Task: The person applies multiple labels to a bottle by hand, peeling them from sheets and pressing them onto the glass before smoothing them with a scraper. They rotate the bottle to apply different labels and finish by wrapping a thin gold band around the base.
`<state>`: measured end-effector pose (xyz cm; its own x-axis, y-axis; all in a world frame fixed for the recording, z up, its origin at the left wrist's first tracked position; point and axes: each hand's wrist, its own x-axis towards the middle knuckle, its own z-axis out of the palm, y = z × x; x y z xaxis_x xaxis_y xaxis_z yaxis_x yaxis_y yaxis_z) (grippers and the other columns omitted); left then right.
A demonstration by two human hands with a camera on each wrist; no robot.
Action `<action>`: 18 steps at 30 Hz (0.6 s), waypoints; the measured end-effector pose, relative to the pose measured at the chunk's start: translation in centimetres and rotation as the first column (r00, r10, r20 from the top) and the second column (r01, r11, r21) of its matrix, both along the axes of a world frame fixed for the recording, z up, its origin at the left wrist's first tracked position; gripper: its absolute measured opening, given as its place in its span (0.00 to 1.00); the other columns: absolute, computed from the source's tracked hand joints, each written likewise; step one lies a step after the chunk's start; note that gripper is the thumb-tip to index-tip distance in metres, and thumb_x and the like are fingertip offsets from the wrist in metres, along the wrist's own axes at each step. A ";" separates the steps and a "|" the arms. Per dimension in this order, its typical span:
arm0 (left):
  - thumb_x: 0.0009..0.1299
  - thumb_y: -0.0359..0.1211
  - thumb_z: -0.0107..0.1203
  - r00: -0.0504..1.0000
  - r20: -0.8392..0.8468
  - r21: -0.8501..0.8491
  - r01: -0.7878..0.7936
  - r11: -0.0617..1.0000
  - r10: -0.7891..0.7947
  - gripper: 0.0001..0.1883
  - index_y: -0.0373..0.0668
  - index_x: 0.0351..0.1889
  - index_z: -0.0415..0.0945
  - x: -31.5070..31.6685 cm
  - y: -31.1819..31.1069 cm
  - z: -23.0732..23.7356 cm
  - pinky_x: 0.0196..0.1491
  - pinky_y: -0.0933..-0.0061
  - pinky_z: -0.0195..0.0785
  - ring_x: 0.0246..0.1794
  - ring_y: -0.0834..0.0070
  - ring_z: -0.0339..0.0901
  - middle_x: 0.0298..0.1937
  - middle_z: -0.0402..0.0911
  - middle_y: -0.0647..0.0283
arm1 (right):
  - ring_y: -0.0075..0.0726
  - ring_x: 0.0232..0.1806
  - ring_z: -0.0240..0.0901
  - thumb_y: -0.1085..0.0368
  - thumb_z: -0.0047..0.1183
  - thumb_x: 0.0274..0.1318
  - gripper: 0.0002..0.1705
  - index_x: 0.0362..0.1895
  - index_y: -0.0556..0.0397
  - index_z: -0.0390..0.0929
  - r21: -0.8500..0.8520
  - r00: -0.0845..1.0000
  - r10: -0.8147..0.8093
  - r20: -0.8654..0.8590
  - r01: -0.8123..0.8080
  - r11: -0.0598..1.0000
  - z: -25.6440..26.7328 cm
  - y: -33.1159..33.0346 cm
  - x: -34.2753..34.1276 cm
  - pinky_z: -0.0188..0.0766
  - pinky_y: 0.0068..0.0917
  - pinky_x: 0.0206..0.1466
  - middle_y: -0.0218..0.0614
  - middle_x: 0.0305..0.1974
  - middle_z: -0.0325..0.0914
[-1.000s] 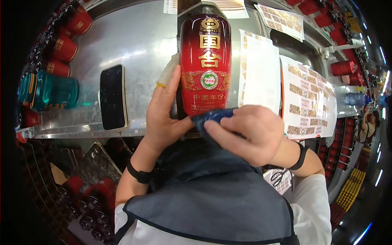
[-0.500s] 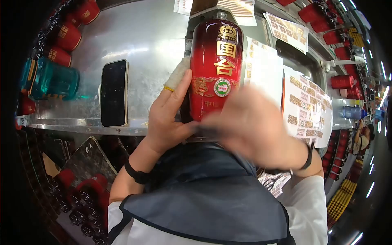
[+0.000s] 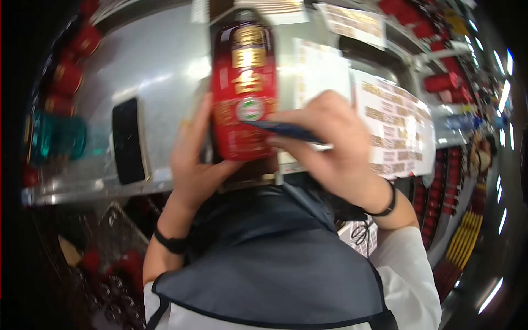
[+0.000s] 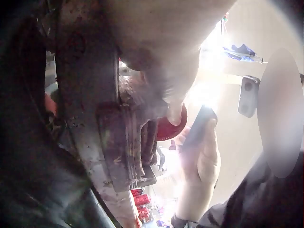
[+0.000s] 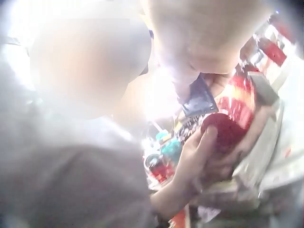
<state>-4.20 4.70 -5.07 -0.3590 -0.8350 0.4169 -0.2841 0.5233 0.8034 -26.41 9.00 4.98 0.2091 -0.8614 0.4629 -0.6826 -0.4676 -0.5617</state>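
Note:
A red, dark-shouldered bottle [image 3: 245, 82] with gold characters and a round green-and-white emblem lies on its back, base toward the person. My left hand [image 3: 192, 148] holds it by the left side, thumb at the base; the right wrist view shows that thumb on the round red bottom [image 5: 228, 133]. Between thumb and fingers, my right hand [image 3: 335, 143] pinches a dark blue flat piece [image 3: 289, 131], whose tip overlaps the bottle's front just below the emblem. Squared corners show on this piece in the right wrist view, but I cannot tell its exact kind.
On the metal table [image 3: 159, 66] lies a black phone [image 3: 129, 141], left of the bottle. A teal container [image 3: 59, 136] stands farther left. Printed label sheets [image 3: 393, 126] lie to the right. More red bottles [image 3: 66, 77] line the left edge.
From the bottle's base, the right hand has moved up with the blue piece to below the emblem. The bottle, turned aside half a second ago, faces up again. The left hand stays on it.

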 end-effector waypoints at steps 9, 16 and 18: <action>0.56 0.35 0.74 0.973 0.223 -0.056 -0.052 0.997 0.063 0.53 0.34 0.77 0.53 -1.1 1.2 3.5 0.67 0.59 0.62 0.65 0.53 0.71 0.69 0.69 0.46 | 0.31 0.39 0.77 0.66 0.65 0.56 0.21 0.56 0.50 0.80 0.477 0.954 0.010 0.301 -0.160 0.864 0.6 3.9 -3.7 0.74 0.26 0.45 0.35 0.42 0.78; 0.56 0.34 0.74 0.980 0.199 -0.026 -0.006 1.000 0.011 0.53 0.35 0.78 0.53 -0.7 0.7 3.1 0.71 0.58 0.58 0.72 0.50 0.65 0.73 0.65 0.46 | 0.18 0.29 0.74 0.53 0.50 0.73 0.15 0.45 0.49 0.83 0.719 0.699 -0.554 0.452 0.082 0.690 -1.6 -1.4 -17.1 0.73 0.19 0.31 0.25 0.33 0.78; 0.57 0.33 0.73 0.994 0.109 -0.001 0.015 1.000 -0.015 0.51 0.36 0.77 0.55 -0.9 0.6 2.8 0.71 0.57 0.59 0.72 0.49 0.65 0.74 0.64 0.44 | 0.19 0.28 0.73 0.50 0.51 0.73 0.18 0.40 0.49 0.84 0.759 0.610 -0.622 0.491 0.050 0.649 -2.0 -3.1 -20.3 0.71 0.18 0.30 0.26 0.30 0.78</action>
<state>-5.11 5.32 -2.24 -0.4150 -0.8285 0.3759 -0.3615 0.5294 0.7675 -46.71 5.94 3.00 -0.2816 -0.8920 -0.3535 0.0038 0.3674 -0.9301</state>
